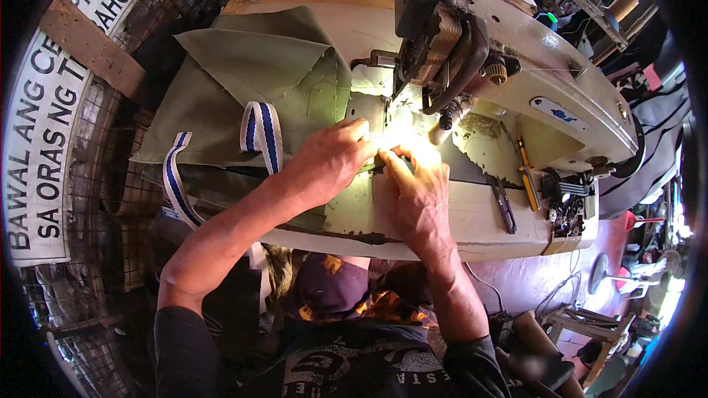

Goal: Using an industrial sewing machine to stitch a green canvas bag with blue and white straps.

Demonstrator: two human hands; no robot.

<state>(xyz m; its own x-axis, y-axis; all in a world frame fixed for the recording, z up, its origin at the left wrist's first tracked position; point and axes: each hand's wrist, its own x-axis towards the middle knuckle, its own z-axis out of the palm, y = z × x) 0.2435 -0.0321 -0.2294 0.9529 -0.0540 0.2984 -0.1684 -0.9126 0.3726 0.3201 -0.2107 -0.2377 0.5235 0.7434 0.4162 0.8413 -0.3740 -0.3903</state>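
A large piece of olive-green fabric lies folded on the left of the sewing machine's bed. My left hand is closed in a pinch at the fabric's right edge, close to the needle area. Just right of it, my right hand is also closed, thumb and fingers pressed together near the left fingertips. Lamp glare washes out what the right fingertips hold. Above both hands rises the sewing machine. A white strap with blue stripes loops over the fabric, left of my left wrist.
On the table's right side lie a yellow-handled tool and dark thread snips. A bobbin winder sits by the right edge. Wire mesh with a white sign stands at the left. Thread spools stand at the upper right.
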